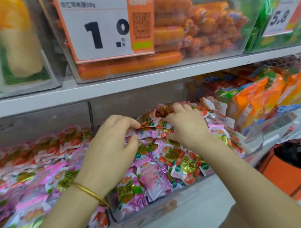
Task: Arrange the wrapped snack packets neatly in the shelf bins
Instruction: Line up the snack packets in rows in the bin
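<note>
Left hand (109, 147), right hand (187, 127), fingertips (176, 106) apparently around half-hidden packets (183, 162).

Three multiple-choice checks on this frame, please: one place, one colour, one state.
1. Where are the left hand and right hand working?
A. in the upper sausage bin
B. among the pink packets in the lower-shelf bin
C. on the floor

2. What colour is the bangle on the left wrist?
A. gold
B. blue
C. black

3. What is the right hand doing?
A. hanging idle
B. holding a price tag
C. gripping packets

Key: B, both lie among those packets; A, it shines gold; C, its fingers curl onto packets.
</note>
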